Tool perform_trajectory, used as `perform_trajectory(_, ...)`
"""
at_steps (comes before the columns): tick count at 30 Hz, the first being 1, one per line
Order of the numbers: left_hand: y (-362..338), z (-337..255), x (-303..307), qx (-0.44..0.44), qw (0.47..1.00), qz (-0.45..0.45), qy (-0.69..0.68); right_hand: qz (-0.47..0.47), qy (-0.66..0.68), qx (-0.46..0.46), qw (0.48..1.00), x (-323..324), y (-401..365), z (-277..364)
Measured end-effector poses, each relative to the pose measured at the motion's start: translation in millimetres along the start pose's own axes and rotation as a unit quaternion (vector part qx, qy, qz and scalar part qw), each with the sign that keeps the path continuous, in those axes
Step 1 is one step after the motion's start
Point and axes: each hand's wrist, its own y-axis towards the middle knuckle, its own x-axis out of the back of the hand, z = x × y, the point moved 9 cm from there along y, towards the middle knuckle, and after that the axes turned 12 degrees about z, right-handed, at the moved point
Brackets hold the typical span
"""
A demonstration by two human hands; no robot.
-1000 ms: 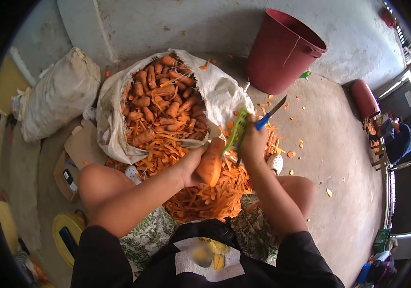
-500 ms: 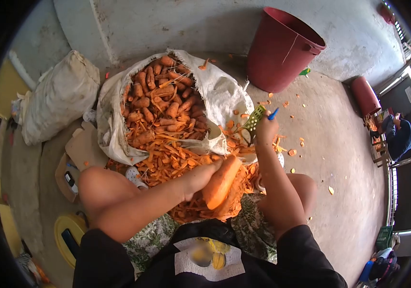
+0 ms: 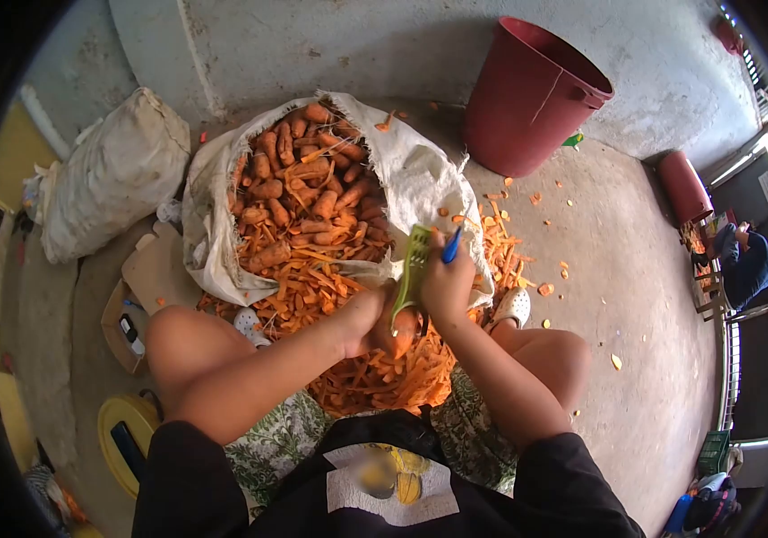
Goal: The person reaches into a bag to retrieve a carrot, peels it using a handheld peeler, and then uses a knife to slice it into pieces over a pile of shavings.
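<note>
In my left hand (image 3: 364,316) is a thick orange carrot (image 3: 396,339), its lower end poking out past the fingers. My right hand (image 3: 448,282) is wrapped around a green peeler (image 3: 414,260) with a perforated body, which lies over the carrot. A blue tip (image 3: 452,245) sticks up out of the right fist. Beneath both hands spreads a heap of carrot peelings (image 3: 384,386). Beyond them a white woven sack (image 3: 420,170) lies with its mouth wide, full of carrots (image 3: 317,202).
A tall red bin (image 3: 518,108) stands at the wall, with peel scraps on the floor nearby. On the left are a filled sack (image 3: 115,179), a cardboard box (image 3: 164,264) and a yellow lid (image 3: 115,417) with a phone on it. A seated person (image 3: 750,264) is far right.
My right hand has swung left and down with the peeler, from out beside the sack onto the carrot. The left hand has drawn back slightly, and the carrot now shows less.
</note>
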Motion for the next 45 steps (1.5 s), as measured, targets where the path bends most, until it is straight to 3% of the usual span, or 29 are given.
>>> perform_trajectory(2, -1.5, 19.1, -3.8, 0.111, 0.984, 0.021, 0.135, -0.027, 0.031, -0.119, 0.992, 20.4, 23.3, -44.2)
perform_trajectory(3, -4.9, 25.5, -13.4, 0.097, 0.987, 0.051, 0.119, -0.065, 0.06, -0.123, 0.988, 39.2, 36.4, -58.4)
perform_trajectory(5, -17.4, 14.8, -37.5, 0.101, 0.955, 0.016, 0.277, -0.132, -0.112, -0.146, 0.974, 75.7, 58.4, -94.6)
perform_trajectory(6, -14.8, 15.6, -30.6, 0.103, 0.954, 0.017, 0.279, -0.137, -0.042, -0.138, 0.98, 80.8, 61.5, -99.4)
perform_trajectory(8, -7.6, 26.3, -24.5, 0.11, 0.989, 0.09, 0.038, -0.139, 0.027, -0.128, 0.982, 80.4, 57.6, -84.9)
perform_trajectory(9, -12.1, 17.5, -22.7, 0.109, 0.992, 0.056, -0.01, -0.121, 0.121, -0.144, 0.975, 68.9, 46.8, -59.7)
perform_trajectory(10, -13.6, 7.5, -21.3, 0.095, 0.995, 0.035, 0.008, -0.1, 0.214, -0.159, 0.959, 55.2, 35.7, -42.7)
perform_trajectory(13, -2.0, 0.8, -6.3, 0.034, 0.999, 0.002, -0.013, 0.02, 0.23, -0.075, 0.97, 12.8, 20.6, -23.3)
perform_trajectory(15, 3.7, -1.3, -1.7, -0.01, 0.998, -0.009, -0.053, 0.034, 0.205, -0.091, 0.974, 1.7, -0.1, -3.9)
perform_trajectory(17, 1.8, -3.4, -2.7, -0.01, 0.999, -0.03, 0.003, 0.027, 0.047, -0.006, 0.998, -0.3, -7.0, 8.4)
perform_trajectory(20, 3.1, 4.4, 8.7, 0.005, 0.997, -0.03, 0.073, 0.013, 0.002, 0.002, 1.0, -0.4, -1.3, -0.8)
perform_trajectory(23, -7.7, 7.5, -10.2, 0.071, 0.983, -0.042, 0.164, -0.08, 0.005, -0.132, 0.988, 40.8, 30.9, -44.2)
perform_trajectory(24, -7.7, 9.5, -17.4, 0.073, 0.974, -0.021, 0.212, -0.131, -0.031, -0.145, 0.98, 60.0, 37.8, -47.6)
perform_trajectory(25, -7.9, 11.5, -24.7, 0.074, 0.963, 0.001, 0.258, -0.161, -0.12, -0.09, 0.975, 74.1, 50.3, -66.1)
perform_trajectory(27, -8.5, 12.3, -22.1, 0.08, 0.972, -0.01, 0.221, -0.164, -0.086, -0.161, 0.969, 85.9, 57.4, -89.7)
perform_trajectory(28, -5.8, 10.4, -19.3, 0.058, 0.99, 0.01, 0.131, -0.164, -0.086, -0.16, 0.969, 85.1, 53.8, -73.5)
perform_trajectory(29, -4.7, 6.8, -18.1, 0.035, 0.998, 0.029, 0.04, -0.139, -0.005, -0.152, 0.979, 77.7, 49.1, -61.4)
perform_trajectory(30, -9.9, 2.3, -14.7, 0.056, 0.998, -0.001, 0.026, -0.112, 0.076, -0.142, 0.981, 66.4, 43.5, -48.7)
perform_trajectory(31, -9.3, -0.9, -13.8, 0.053, 0.998, -0.002, 0.025, -0.109, 0.076, -0.141, 0.981, 59.2, 35.9, -41.3)
perform_trajectory(33, -9.7, -3.0, -9.3, 0.056, 0.998, -0.025, -0.003, -0.002, 0.234, -0.115, 0.965, 21.6, 25.5, -32.1)
perform_trajectory(35, 6.7, 4.7, 15.7, 0.024, 1.0, -0.01, -0.002, 0.023, 0.178, -0.062, 0.982, 7.5, 12.9, -17.9)
perform_trajectory(36, 6.1, 2.9, 5.2, 0.02, 0.998, 0.033, -0.039, 0.018, 0.191, -0.082, 0.978, 1.6, 3.3, -5.7)
perform_trajectory(37, 4.8, 1.5, -5.8, 0.017, 0.994, 0.075, -0.077, 0.04, 0.06, -0.059, 0.996, 1.0, 1.6, -3.7)
perform_trajectory(38, 3.6, 3.0, 5.7, 0.01, 0.999, -0.038, -0.003, 0.036, 0.029, -0.053, 0.998, 0.1, 1.2, -5.3)
perform_trajectory(40, 5.5, 6.6, 10.4, 0.022, 1.0, -0.019, 0.013, 0.032, -0.001, -0.046, 0.998, -2.3, 6.0, -12.2)
perform_trajectory(44, 1.3, 18.9, -4.3, 0.088, 0.99, 0.018, 0.111, -0.07, 0.075, -0.193, 0.976, 36.8, 27.3, -44.1)
perform_trajectory(45, -0.4, 18.9, -11.5, 0.09, 0.989, 0.02, 0.112, -0.117, -0.037, -0.156, 0.98, 57.1, 42.0, -67.5)
